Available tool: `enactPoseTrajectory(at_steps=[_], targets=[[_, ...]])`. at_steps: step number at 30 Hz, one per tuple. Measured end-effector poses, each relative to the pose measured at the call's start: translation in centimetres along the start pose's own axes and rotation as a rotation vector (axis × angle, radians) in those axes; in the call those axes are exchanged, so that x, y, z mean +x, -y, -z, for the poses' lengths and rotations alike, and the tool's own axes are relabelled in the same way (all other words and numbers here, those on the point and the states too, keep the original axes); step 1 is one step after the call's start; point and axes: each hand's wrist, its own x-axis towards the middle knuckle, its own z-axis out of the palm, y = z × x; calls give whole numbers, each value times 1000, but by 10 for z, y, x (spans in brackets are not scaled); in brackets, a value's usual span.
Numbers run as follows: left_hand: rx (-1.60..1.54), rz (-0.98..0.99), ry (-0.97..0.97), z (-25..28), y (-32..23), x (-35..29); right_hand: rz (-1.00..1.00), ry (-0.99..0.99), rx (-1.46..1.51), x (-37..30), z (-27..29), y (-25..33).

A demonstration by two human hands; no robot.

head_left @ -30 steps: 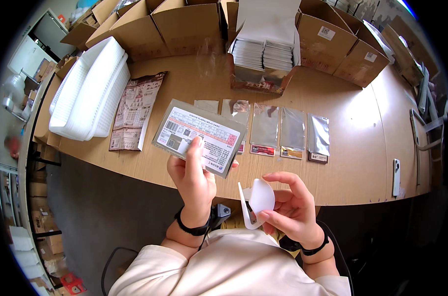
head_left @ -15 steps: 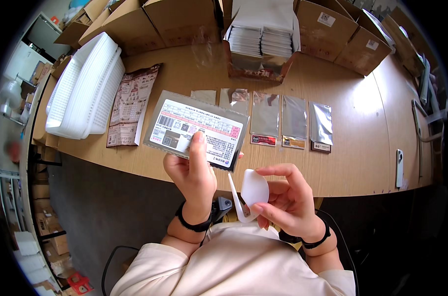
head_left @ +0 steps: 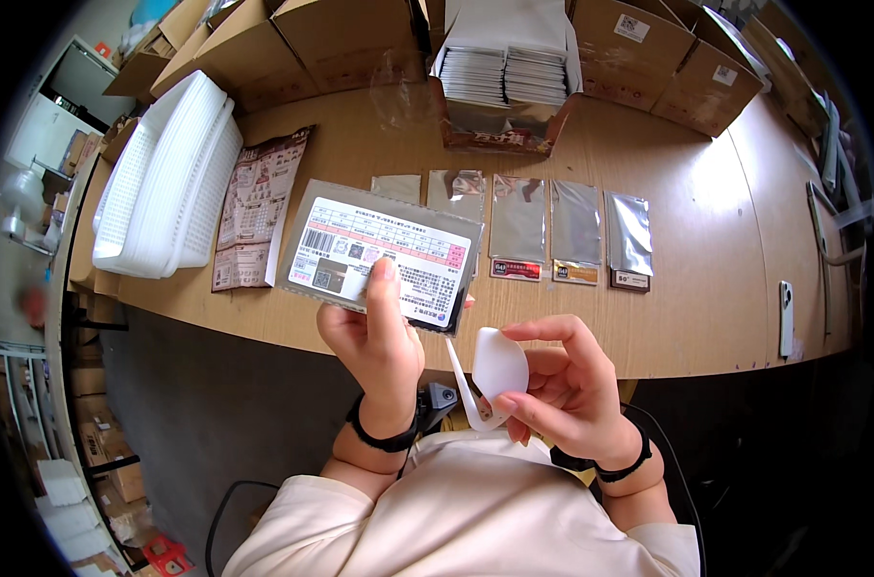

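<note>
My left hand pinches a flat packet by its near edge, thumb on top. A white label with a barcode and a printed table covers much of its face. My right hand holds a white plastic letter opener between thumb and fingers. Its slim pointed prong reaches up close to the packet's lower right corner; whether they touch I cannot tell. Beyond the packet, several flat silvery packets lie in a row, among them one with a red strip, one with a yellow strip and a shiny one.
A box of upright packets stands at the table's back, between large cardboard cartons. Nested white plastic baskets and a printed brown bag lie at the left. A phone rests near the right front edge.
</note>
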Motion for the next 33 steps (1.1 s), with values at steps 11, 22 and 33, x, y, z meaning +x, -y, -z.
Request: enactPoseTrajectory(at_steps=[11, 22, 33], targets=[[-86, 36, 98, -11, -17, -5, -6, -6, -16, -2, 0, 2], [-89, 16, 76, -10, -15, -6, 15, 0, -5, -3, -1, 0], [-146, -13, 273, -4, 1, -15, 170, -253, -107, 4, 0, 1]])
